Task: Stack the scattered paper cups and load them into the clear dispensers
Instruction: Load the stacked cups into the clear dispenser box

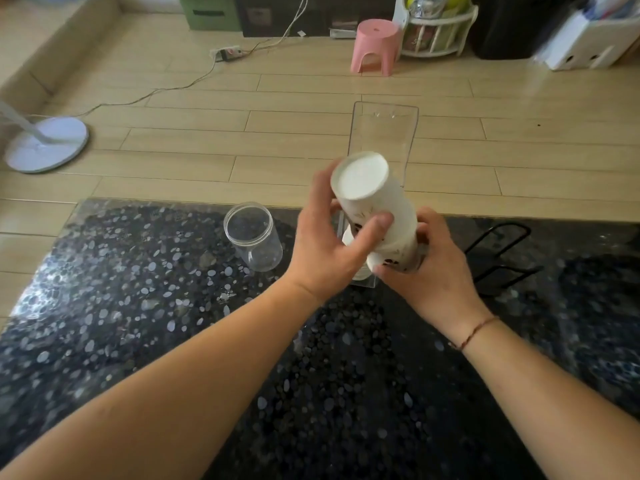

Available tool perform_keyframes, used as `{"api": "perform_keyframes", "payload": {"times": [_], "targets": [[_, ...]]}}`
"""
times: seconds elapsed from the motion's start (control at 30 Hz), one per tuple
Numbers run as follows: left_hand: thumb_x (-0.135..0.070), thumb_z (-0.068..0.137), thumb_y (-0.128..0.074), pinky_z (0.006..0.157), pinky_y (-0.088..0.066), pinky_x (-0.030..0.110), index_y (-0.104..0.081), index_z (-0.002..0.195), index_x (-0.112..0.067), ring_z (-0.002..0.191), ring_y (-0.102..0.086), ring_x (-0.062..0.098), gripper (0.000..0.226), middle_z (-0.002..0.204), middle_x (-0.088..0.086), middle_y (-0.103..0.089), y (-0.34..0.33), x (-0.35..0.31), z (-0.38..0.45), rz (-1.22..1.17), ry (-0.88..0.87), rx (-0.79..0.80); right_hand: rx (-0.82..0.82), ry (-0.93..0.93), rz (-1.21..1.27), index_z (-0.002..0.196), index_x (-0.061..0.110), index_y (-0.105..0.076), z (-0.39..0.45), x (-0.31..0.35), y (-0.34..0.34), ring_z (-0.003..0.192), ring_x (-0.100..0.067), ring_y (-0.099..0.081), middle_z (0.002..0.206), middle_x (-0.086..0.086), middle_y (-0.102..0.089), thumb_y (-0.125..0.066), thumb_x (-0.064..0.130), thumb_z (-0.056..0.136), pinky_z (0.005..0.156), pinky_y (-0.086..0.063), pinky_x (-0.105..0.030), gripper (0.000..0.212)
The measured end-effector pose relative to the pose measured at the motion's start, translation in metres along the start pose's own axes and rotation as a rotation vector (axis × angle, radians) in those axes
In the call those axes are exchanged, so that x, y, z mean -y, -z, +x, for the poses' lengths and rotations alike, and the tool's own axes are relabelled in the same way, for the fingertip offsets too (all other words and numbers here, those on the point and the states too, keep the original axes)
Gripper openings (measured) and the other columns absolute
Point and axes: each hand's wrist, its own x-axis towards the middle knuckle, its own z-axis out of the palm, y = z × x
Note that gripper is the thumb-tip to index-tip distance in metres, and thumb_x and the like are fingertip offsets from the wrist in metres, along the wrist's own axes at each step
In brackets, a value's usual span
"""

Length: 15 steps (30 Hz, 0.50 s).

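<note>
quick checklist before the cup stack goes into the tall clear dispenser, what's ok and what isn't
1. Stack gripped: ok. Left hand and right hand both hold the cup stack.
2. Cups nested into one stack: ok, bases up toward the camera.
3. Stack in line with the clear dispenser: not ok, it is tilted.
4. Dispenser opening free: cannot tell, the hands hide it.
5. Cups already inside the dispenser: cannot tell; something white shows low behind the hands.
6. Clear jar out of the way: ok, off to the left.

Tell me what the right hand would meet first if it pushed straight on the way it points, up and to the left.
The right hand is already closed on the stack of paper cups; beyond it, probably the left hand gripping the same stack, though depth is unclear.
</note>
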Motion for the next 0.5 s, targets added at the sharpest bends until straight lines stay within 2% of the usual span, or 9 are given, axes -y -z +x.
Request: {"api": "perform_keyframes", "payload": {"times": [0.07, 0.13, 0.2, 0.23, 0.3, 0.37, 0.43, 0.5], "targets": [[-0.039, 0.077, -0.074, 0.097, -0.05, 0.027, -0.039, 0.131, -0.029, 0.115, -0.057, 0.006, 0.065, 0.124, -0.019, -0.053, 0.004, 0.003, -0.01, 0.1, -0.029, 0.088, -0.018, -0.004, 0.08, 0.142, 0.035, -0.019, -0.007, 0.006, -0.006, 0.098, 0.0, -0.059, 0.106, 0.025, -0.056, -0.083, 0.039, 0.066, 0.079, -0.047, -0.019, 0.1], [-0.04, 0.075, -0.077, 0.102, -0.046, 0.025, -0.04, 0.133, -0.032, 0.12, -0.056, 0.007, 0.07, 0.126, -0.014, -0.055, 0.012, 0.011, -0.025, 0.166, -0.041, 0.164, 0.01, 0.008, 0.109, 0.145, 0.039, -0.012, -0.02, 0.007, -0.017, 0.099, 0.012, -0.056, 0.108, 0.031, -0.054, -0.083, 0.042, 0.065, 0.08, -0.045, -0.013, 0.107], [-0.041, 0.074, -0.079, 0.103, -0.046, 0.029, -0.042, 0.134, -0.029, 0.121, -0.055, 0.009, 0.071, 0.127, -0.011, -0.055, 0.021, 0.024, -0.05, 0.226, -0.03, 0.236, 0.089, -0.009, 0.146, 0.143, 0.042, -0.02, -0.039, -0.004, -0.038, 0.11, 0.018, -0.049, 0.118, 0.038, -0.049, -0.083, 0.043, 0.066, 0.089, -0.044, -0.012, 0.1], [-0.04, 0.075, -0.079, 0.103, -0.047, 0.03, -0.043, 0.133, -0.029, 0.12, -0.055, 0.009, 0.069, 0.126, -0.012, -0.055, 0.025, 0.032, -0.066, 0.255, -0.021, 0.27, 0.125, -0.028, 0.177, 0.141, 0.045, -0.026, -0.051, -0.014, -0.05, 0.117, 0.015, -0.047, 0.124, 0.039, -0.046, -0.083, 0.044, 0.065, 0.096, -0.043, -0.015, 0.095], [-0.039, 0.075, -0.081, 0.101, -0.048, 0.031, -0.045, 0.129, -0.03, 0.118, -0.056, 0.007, 0.065, 0.124, -0.012, -0.056, 0.031, 0.05, -0.103, 0.306, 0.031, 0.333, 0.187, -0.07, 0.204, 0.134, 0.053, -0.033, -0.075, -0.04, -0.076, 0.124, 0.005, -0.047, 0.131, 0.028, -0.047, -0.082, 0.043, 0.063, 0.106, -0.041, -0.024, 0.087], [-0.043, 0.075, -0.08, 0.099, -0.047, 0.029, -0.045, 0.127, -0.032, 0.116, -0.056, 0.002, 0.063, 0.124, -0.015, -0.056, 0.036, 0.066, -0.139, 0.365, 0.169, 0.424, 0.286, -0.134, 0.138, 0.123, 0.061, -0.033, -0.098, -0.062, -0.095, 0.121, 0.004, -0.049, 0.129, 0.022, -0.048, -0.081, 0.037, 0.061, 0.103, -0.041, -0.021, 0.082], [-0.047, 0.076, -0.077, 0.099, -0.047, 0.028, -0.045, 0.128, -0.032, 0.116, -0.053, -0.002, 0.063, 0.126, -0.019, -0.054, 0.038, 0.08, -0.164, 0.423, 0.289, 0.543, 0.368, -0.197, 0.045, 0.117, 0.057, -0.036, -0.115, -0.077, -0.105, 0.12, 0.001, -0.05, 0.123, 0.023, -0.048, -0.079, 0.033, 0.064, 0.1, -0.043, -0.025, 0.073], [-0.046, 0.076, -0.076, 0.1, -0.046, 0.029, -0.044, 0.13, -0.034, 0.119, -0.05, -0.001, 0.064, 0.13, -0.02, -0.052, 0.036, 0.087, -0.176, 0.461, 0.315, 0.621, 0.444, -0.192, -0.08, 0.124, 0.045, -0.039, -0.126, -0.09, -0.111, 0.137, -0.006, -0.034, 0.129, 0.022, -0.045, -0.079, 0.03, 0.068, 0.111, -0.035, -0.035, 0.071]]}}
